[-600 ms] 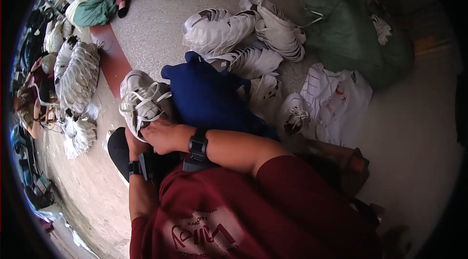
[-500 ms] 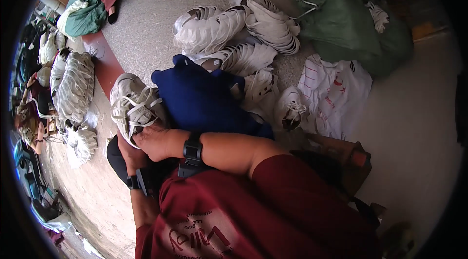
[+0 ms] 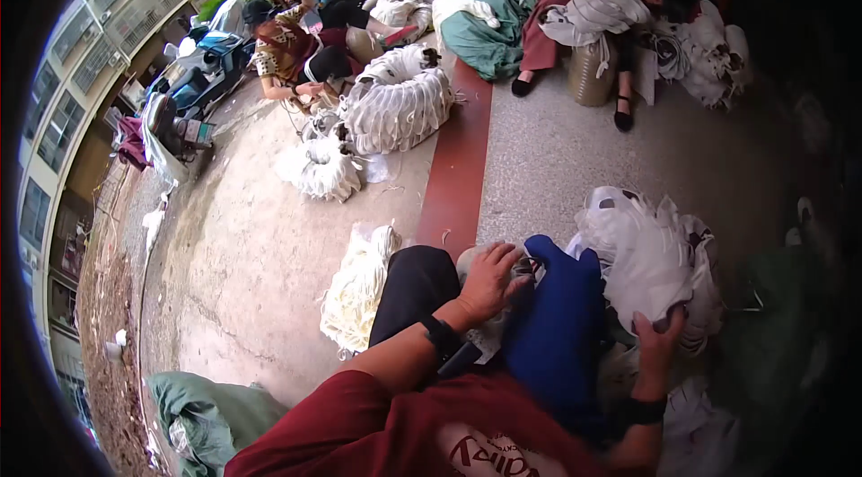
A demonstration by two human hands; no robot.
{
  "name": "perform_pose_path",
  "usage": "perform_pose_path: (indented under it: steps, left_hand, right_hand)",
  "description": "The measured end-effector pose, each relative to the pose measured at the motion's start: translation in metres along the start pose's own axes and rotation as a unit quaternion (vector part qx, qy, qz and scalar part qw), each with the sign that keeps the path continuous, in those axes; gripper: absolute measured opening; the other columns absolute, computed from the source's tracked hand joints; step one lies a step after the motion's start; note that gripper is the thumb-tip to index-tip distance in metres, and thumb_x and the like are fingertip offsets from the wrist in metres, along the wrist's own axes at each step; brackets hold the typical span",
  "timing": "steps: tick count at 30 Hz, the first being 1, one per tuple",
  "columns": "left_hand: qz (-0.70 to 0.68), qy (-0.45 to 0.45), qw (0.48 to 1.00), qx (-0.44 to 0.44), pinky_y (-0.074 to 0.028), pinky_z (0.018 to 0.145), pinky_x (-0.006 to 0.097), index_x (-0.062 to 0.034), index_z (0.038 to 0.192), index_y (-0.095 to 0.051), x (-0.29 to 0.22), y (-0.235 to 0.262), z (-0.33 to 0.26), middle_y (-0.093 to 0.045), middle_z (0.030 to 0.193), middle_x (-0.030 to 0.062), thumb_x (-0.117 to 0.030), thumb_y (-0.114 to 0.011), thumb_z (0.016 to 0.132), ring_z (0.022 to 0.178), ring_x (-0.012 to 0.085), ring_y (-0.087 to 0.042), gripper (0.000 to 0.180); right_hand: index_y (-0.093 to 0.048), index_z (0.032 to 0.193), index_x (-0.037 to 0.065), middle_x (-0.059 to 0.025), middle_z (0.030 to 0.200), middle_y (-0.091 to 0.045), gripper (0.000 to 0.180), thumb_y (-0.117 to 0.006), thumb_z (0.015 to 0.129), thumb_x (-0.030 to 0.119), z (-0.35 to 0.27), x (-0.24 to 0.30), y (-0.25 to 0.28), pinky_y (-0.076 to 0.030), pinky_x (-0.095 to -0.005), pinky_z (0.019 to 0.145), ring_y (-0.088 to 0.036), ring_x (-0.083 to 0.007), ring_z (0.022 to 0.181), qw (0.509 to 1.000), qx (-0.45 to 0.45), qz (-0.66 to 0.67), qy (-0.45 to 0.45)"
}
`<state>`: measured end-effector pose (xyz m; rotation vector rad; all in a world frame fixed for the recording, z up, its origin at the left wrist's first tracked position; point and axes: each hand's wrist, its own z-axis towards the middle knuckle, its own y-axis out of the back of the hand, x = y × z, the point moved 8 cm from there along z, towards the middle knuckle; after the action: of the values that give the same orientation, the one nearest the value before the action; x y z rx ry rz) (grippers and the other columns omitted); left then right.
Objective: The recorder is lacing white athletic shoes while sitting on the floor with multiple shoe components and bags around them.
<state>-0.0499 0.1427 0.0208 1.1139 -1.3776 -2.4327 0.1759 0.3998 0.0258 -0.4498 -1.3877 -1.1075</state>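
Note:
My left hand (image 3: 489,287) is wrapped over a grey-white sneaker upper (image 3: 485,340) above my lap, beside a dark blue cloth (image 3: 555,329). Much of that upper is hidden by the hand. On the right, my right hand (image 3: 657,335) reaches to a pile of white shoe uppers (image 3: 642,248), its thumb and fingers closed on the edge of one upper at the near end. Where the fingertips meet the upper is partly dark.
Cream laces (image 3: 359,288) lie bundled left of my knee. Ringed stacks of uppers (image 3: 400,109) stand farther off. One person (image 3: 283,50) sits beyond them; another (image 3: 575,5) sits at the far right, near a green sack (image 3: 485,32). Another green sack (image 3: 211,419) lies at lower left.
The view has swung left and up. Both hands were together at the laced sneaker; now they are apart, the left still at it and the right at the pile of uppers.

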Motion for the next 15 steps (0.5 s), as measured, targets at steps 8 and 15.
perform_pose_path:
  steps: [8,15]
  left_hand:
    - [0.13,0.027,0.983,0.124,-0.034,0.096,0.045,-0.0103,0.117,-0.054,0.025,-0.042,-0.006,-0.051,0.122,0.0117,-0.029,-0.066,0.071,0.117,0.0297,-0.046,0.051]
    - [0.129,0.005,0.989,0.075,-0.042,0.081,0.044,-0.0094,0.099,-0.062,0.043,-0.025,0.005,-0.059,0.101,0.01,-0.025,-0.067,0.069,0.095,0.0328,-0.053,0.035]
  right_hand:
    - [-0.04,0.121,-0.006,-0.0211,0.113,-0.05,0.061,-0.066,0.066,0.004,-0.043,-0.156,0.137,-0.045,-0.0372,0.087,-0.054,-0.0297,0.099,0.965,-0.086,-0.239,-0.063]
    - [-0.05,0.088,-0.006,-0.0077,0.073,-0.053,0.028,-0.062,0.064,0.003,-0.158,-0.213,0.238,-0.042,-0.0301,0.046,-0.05,-0.014,0.054,0.878,-0.229,-0.24,-0.346]
